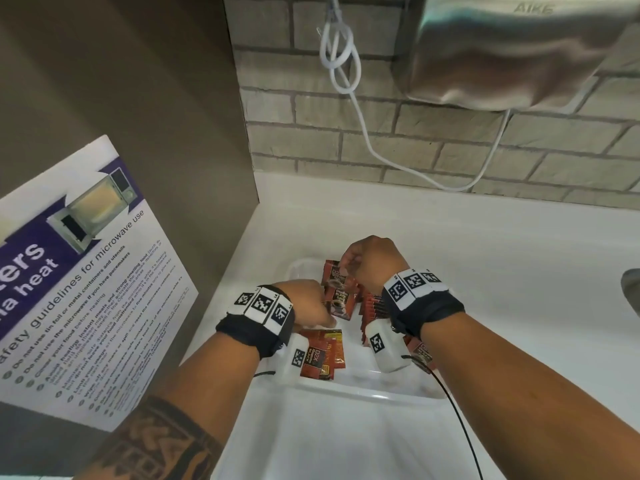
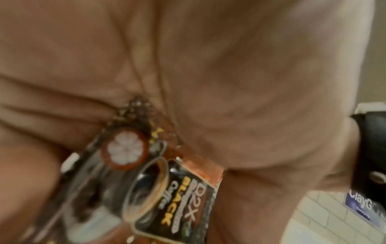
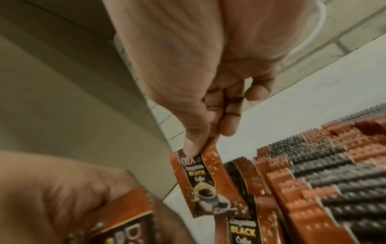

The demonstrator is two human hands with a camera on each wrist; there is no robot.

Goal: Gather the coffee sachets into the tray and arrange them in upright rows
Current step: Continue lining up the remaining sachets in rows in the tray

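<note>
A clear plastic tray [image 1: 367, 394] sits on the white counter. My right hand [image 1: 346, 268] hovers over the tray's far end and pinches the top edge of a brown "Black Coffee" sachet [image 3: 208, 181] between thumb and fingers, so it hangs upright. My left hand [image 1: 325, 317] grips a few sachets [image 2: 177, 198] in its curled fingers, just left of the hanging one. Upright rows of sachets [image 3: 313, 181] fill the tray's right side, partly hidden under my right wrist in the head view. Loose sachets [image 1: 322, 355] lie flat in the tray's near left part.
A microwave safety poster [image 1: 69, 289] leans on the grey wall at the left. A steel hand dryer [image 1: 519, 50] and its white cable [image 1: 363, 126] hang on the brick wall behind. The white counter [image 1: 502, 271] runs to the right.
</note>
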